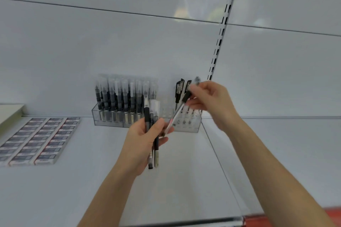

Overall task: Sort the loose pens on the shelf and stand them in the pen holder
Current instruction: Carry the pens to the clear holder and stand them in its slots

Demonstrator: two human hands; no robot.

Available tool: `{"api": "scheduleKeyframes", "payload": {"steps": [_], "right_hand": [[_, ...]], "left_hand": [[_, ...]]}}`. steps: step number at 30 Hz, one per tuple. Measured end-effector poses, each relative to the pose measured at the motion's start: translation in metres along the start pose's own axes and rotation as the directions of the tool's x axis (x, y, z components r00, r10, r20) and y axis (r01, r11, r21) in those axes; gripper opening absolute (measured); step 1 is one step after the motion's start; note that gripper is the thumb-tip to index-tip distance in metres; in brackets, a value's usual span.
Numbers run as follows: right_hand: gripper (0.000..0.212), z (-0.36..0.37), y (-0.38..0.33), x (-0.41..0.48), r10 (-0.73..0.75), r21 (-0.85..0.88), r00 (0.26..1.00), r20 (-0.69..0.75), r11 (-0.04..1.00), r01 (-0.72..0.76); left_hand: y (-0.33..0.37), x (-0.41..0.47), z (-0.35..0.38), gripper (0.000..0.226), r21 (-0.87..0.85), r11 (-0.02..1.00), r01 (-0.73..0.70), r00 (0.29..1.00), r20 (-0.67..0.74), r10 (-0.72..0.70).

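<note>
Head view: the left hand [142,143] curls round a bundle of slim pens [156,145], their black and clear plastic barrels upright. The right hand [210,101] pinches 1 black-capped, clear-barrelled pen [177,114] at its fingertips, slanting down toward the left fingers. Just beyond both hands, a boxy clear acrylic pen holder [103,118] stands on the smooth white shelf [83,171].

The white shelf [73,190] carries a clear pen holder [110,121] and rows of small boxes [33,140].

- Pale wall panels [110,42] with thin dark horizontal seams.
- Black-slotted upright rail [222,29] runs between the panels.
- White shelf [73,190] below; red strip [328,215] at lower right.
</note>
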State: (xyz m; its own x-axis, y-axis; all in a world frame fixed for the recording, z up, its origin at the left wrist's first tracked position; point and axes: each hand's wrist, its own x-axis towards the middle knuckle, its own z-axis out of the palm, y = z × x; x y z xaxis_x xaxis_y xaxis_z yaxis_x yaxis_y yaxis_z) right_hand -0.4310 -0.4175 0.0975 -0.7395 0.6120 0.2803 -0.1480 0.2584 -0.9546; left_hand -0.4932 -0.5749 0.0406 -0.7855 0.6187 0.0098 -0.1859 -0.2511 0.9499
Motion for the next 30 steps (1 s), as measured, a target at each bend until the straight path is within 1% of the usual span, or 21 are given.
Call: {"api": "scheduleKeyframes", "payload": {"steps": [1,2,4,5,8,10,15,18,23,30], "right_hand": [[0.010,-0.006,-0.002,0.005,-0.029,0.030,0.996,-0.089,0.999,0.032],[0.010,-0.012,-0.004,0.010,-0.069,0.018,0.982,-0.174,0.997,0.073],[0.012,-0.018,-0.004,0.019,-0.162,-0.111,0.947,-0.276,0.984,0.136],[0.012,-0.018,-0.002,0.023,-0.200,-0.183,0.937,-0.286,0.971,0.151],[0.010,-0.010,0.006,0.031,-0.233,-0.344,0.948,-0.217,0.927,0.149],[0.010,-0.005,0.010,0.034,-0.227,-0.397,0.959,-0.170,0.907,0.145],[0.010,0.002,0.011,0.037,-0.221,-0.457,0.971,-0.095,0.876,0.155],[0.010,0.003,0.009,0.041,-0.214,-0.472,0.974,-0.077,0.868,0.153],[0.011,0.007,0.033,0.035,-0.125,-0.521,0.992,-0.002,0.847,0.106],[0.008,0.007,0.035,0.043,-0.093,-0.509,0.996,0.001,0.857,0.080]], "left_hand": [[0.001,0.000,-0.003,0.011,-0.006,1.000,-0.001,1.000,-0.019,0.001],[0.001,0.001,-0.005,0.010,-0.011,1.000,-0.001,0.999,-0.036,0.001],[0.000,0.000,-0.010,0.009,-0.012,1.000,0.002,0.999,-0.048,-0.002],[0.000,-0.001,-0.010,0.008,-0.009,1.000,0.002,0.999,-0.049,-0.002],[-0.001,-0.003,-0.011,0.010,0.003,1.000,-0.006,0.999,-0.046,0.006],[-0.001,-0.003,-0.011,0.010,0.021,1.000,-0.012,0.999,-0.042,0.013],[0.000,-0.004,-0.013,0.009,0.057,0.998,-0.029,0.998,-0.053,0.032],[-0.001,-0.005,-0.012,0.009,0.065,0.997,-0.043,0.998,-0.053,0.046],[-0.002,-0.004,-0.012,0.008,0.058,0.997,-0.044,0.998,-0.048,0.047],[-0.002,-0.004,-0.014,0.009,0.061,0.997,-0.043,0.997,-0.068,0.047]]}}
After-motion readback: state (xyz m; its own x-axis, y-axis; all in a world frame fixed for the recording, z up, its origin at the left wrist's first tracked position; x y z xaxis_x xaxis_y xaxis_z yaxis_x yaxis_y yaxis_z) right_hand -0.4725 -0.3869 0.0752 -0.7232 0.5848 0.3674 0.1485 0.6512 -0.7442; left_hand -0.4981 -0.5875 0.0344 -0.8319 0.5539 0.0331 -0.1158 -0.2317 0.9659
